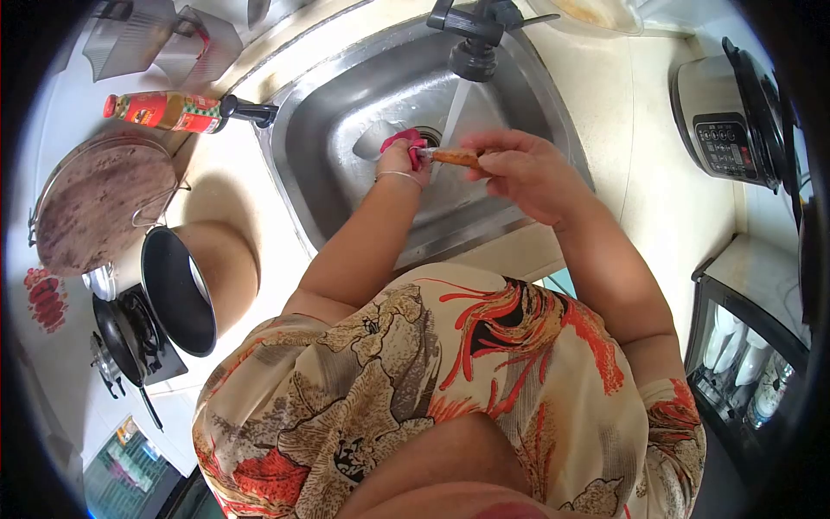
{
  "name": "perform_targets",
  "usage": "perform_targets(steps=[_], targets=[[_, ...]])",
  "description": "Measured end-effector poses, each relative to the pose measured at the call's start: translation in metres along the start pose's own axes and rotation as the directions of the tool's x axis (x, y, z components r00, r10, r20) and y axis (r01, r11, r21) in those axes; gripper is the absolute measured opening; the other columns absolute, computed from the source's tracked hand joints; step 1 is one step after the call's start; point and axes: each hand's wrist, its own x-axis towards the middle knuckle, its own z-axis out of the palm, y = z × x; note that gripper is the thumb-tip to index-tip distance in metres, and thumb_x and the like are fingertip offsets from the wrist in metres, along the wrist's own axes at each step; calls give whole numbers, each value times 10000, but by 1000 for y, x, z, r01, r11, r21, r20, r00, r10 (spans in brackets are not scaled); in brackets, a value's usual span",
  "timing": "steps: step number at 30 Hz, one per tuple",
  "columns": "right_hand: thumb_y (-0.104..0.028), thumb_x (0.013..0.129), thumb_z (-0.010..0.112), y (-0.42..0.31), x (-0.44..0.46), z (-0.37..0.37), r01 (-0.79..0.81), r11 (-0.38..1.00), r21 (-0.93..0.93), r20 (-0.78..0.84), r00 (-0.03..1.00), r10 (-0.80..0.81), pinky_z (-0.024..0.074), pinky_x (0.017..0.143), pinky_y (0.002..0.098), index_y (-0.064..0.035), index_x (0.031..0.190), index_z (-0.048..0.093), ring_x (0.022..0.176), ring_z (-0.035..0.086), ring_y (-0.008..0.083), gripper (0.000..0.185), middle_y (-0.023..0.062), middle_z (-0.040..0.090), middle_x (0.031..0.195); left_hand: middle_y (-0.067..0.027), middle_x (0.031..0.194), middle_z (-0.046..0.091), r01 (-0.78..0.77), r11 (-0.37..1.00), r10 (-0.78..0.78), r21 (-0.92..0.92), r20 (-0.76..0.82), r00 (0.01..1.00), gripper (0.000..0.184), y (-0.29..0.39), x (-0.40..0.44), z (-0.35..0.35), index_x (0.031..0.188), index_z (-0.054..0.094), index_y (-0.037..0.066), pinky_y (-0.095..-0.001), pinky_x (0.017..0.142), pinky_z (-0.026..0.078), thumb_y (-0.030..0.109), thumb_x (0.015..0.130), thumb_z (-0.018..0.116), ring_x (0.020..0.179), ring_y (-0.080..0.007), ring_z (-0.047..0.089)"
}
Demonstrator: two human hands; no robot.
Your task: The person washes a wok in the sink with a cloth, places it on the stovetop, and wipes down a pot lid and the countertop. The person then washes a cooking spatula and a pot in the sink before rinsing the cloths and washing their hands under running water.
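Over the sink [298, 143], my right hand [526, 171] grips the brown wooden handle of a spatula [455, 156]. Its thin metal neck runs left into my left hand [402, 164], which is closed around a bunched pink cloth [413, 138] pressed to the metal. A broad pale-grey metal part, apparently the spatula's head, shows just beyond my left fingers. Part of it is hidden by that hand and the cloth. Water [456, 108] streams down from the black faucet [474, 60] between my two hands, and the drain [428, 135] lies partly covered behind the cloth.
Left of the sink are a sauce bottle [164, 112] with a black pump, a round wooden board [105, 203], a deep pot [229, 281] and a black pan [119, 337] by the stove. To the right stand a rice cooker [726, 121] and a glass-fronted cabinet [743, 346] with dishes.
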Motion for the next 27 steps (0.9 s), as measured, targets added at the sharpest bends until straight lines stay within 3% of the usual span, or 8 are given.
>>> perform_targets(steps=[5,8,12,14,18,20,24,27], targets=[[-144,849,540,5,35,-15,97,970,-224,-360,916,-175,457,644,240,-36,1032,582,763,570,111,217,35,598,872,-97,819,568,-87,996,86,26,37,996,183,12,1,-18,977,512,46,-278,461,497,50,794,506,646,-209,568],[-190,849,544,17,75,-23,253,754,-607,-347,768,-538,467,637,241,-25,981,586,730,558,98,215,43,606,847,-92,834,593,-151,988,150,28,20,988,138,10,10,-14,967,526,61,-270,468,507,96,847,468,675,-197,587],[-241,801,588,-10,74,-3,192,593,-782,-228,797,-559,475,613,244,-10,905,596,651,558,91,254,83,611,744,-77,814,602,-133,991,132,-27,-36,991,130,18,24,1,950,537,74,-267,464,509,128,882,440,648,-183,590],[-251,801,585,-18,80,-7,93,838,-538,-267,924,-273,468,545,265,-17,887,603,608,566,99,250,72,609,717,-72,807,604,-117,992,116,-46,-19,993,132,19,25,7,947,541,75,-267,457,504,135,886,441,641,-178,590],[-263,829,560,-23,86,-33,17,866,-499,-304,933,-194,475,561,237,-19,950,604,627,591,103,276,64,610,799,-73,782,600,-136,990,138,21,-83,987,126,12,35,17,920,542,64,-275,447,495,140,876,452,623,-179,581],[-257,839,543,-26,82,-48,-203,574,-793,-214,976,50,471,546,240,-20,1010,592,617,592,102,296,68,613,795,-71,772,599,-131,991,131,1,-115,985,113,2,48,7,901,547,67,-287,444,494,136,859,469,616,-180,578],[-250,853,530,8,63,-52,-120,274,-954,-71,981,182,447,505,239,-23,1073,560,551,546,94,317,54,595,752,-70,778,587,-254,944,257,210,13,966,188,-34,53,-5,934,531,69,-328,490,497,90,747,532,610,-183,568],[-235,857,525,26,53,-55,-352,599,-719,-65,893,446,431,480,235,-28,1135,533,503,501,99,346,54,581,732,-74,796,581,-260,911,261,321,40,965,303,-47,41,-3,997,505,61,-324,534,497,73,700,562,620,-183,563]])
